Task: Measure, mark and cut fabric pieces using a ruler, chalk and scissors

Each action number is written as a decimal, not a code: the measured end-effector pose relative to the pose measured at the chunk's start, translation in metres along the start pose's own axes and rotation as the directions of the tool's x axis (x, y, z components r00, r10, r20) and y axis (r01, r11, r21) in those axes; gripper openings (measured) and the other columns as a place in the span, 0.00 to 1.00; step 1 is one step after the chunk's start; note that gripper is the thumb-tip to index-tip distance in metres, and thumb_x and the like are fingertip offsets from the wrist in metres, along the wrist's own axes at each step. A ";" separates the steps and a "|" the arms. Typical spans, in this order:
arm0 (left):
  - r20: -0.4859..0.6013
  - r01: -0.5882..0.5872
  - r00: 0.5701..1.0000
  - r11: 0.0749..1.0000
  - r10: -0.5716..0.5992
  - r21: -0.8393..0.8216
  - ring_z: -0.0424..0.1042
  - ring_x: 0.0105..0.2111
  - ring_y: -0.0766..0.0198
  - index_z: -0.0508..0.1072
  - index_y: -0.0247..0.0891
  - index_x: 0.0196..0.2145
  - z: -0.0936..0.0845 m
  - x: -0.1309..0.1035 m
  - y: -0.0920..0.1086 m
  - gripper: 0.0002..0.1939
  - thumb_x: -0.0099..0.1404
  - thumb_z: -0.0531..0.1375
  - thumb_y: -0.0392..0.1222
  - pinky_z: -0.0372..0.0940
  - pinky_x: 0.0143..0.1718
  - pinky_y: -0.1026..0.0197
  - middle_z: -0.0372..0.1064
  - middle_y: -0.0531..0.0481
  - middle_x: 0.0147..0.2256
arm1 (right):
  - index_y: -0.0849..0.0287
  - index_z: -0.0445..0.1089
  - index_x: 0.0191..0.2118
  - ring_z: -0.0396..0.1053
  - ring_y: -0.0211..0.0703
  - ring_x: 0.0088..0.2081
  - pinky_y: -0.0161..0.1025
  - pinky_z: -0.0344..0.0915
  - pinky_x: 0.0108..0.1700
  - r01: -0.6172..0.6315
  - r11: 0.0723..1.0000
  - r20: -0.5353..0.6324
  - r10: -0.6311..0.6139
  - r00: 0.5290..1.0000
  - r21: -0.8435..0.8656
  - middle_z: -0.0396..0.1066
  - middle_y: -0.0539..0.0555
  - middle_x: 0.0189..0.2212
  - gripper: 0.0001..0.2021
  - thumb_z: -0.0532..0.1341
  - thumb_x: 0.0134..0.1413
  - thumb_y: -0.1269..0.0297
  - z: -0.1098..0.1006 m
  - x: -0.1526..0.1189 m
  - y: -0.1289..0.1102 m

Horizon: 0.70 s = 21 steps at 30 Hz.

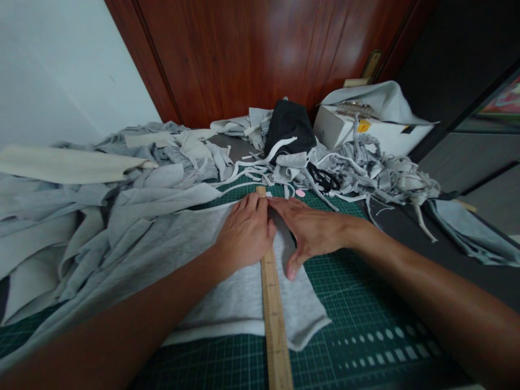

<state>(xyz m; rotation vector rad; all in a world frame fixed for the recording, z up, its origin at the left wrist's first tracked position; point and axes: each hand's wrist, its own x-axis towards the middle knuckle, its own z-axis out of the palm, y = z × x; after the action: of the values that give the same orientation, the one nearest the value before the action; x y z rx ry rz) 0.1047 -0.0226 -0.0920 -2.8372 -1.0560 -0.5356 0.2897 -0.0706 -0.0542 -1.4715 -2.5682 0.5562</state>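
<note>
A wooden ruler (271, 292) lies lengthwise across light grey fabric (227, 295), spread on a green cutting mat (349, 292). My left hand (248, 230) rests over the upper part of the ruler, its fingers laid forward and its thumb at the right side. Just to the right, my right hand (311, 230) is open, with thumb and fingers wide apart. Its fingertips reach the ruler's far end beside my left hand, and its thumb touches the fabric right of the ruler. Whatever lies under the right palm is hidden.
Grey fabric pieces (174, 162) are heaped at the left, with a cream piece (69, 164) on top. Behind the mat sit a black cloth bundle (289, 127), tangled grey strips (377, 170) and a white box (337, 127). A wooden door (244, 59) stands beyond.
</note>
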 end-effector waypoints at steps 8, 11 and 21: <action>-0.016 -0.014 1.000 1.000 0.014 -0.005 0.67 0.57 0.46 0.69 0.30 0.55 0.001 0.000 0.000 0.16 0.73 0.53 0.38 0.64 0.60 0.45 0.68 0.36 0.54 | 0.73 0.29 0.78 0.23 0.72 0.77 0.68 0.21 0.74 -0.092 0.995 0.132 0.096 0.987 -0.039 0.25 0.76 0.77 0.81 0.76 0.30 0.32 0.002 0.004 0.003; -0.005 0.009 1.000 1.000 -0.009 0.000 0.68 0.58 0.46 0.68 0.30 0.55 0.000 0.000 0.001 0.16 0.73 0.53 0.38 0.64 0.60 0.44 0.68 0.36 0.54 | 0.75 0.30 0.78 0.23 0.74 0.77 0.70 0.21 0.73 -0.094 0.994 0.135 0.102 0.986 -0.062 0.27 0.75 0.77 0.81 0.75 0.31 0.31 0.002 0.005 0.002; 0.018 0.040 0.999 0.999 -0.040 0.022 0.68 0.58 0.46 0.68 0.31 0.56 -0.004 0.000 0.002 0.18 0.73 0.53 0.39 0.64 0.61 0.43 0.69 0.35 0.56 | 0.79 0.30 0.77 0.24 0.77 0.76 0.73 0.21 0.72 -0.108 0.988 0.146 0.124 0.981 -0.111 0.26 0.77 0.76 0.82 0.74 0.30 0.30 0.000 0.004 -0.007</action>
<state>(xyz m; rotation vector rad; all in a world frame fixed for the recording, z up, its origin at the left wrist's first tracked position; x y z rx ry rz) 0.1048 -0.0253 -0.0882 -2.8139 -1.1165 -0.4991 0.2819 -0.0701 -0.0519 -1.6838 -2.6763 0.5807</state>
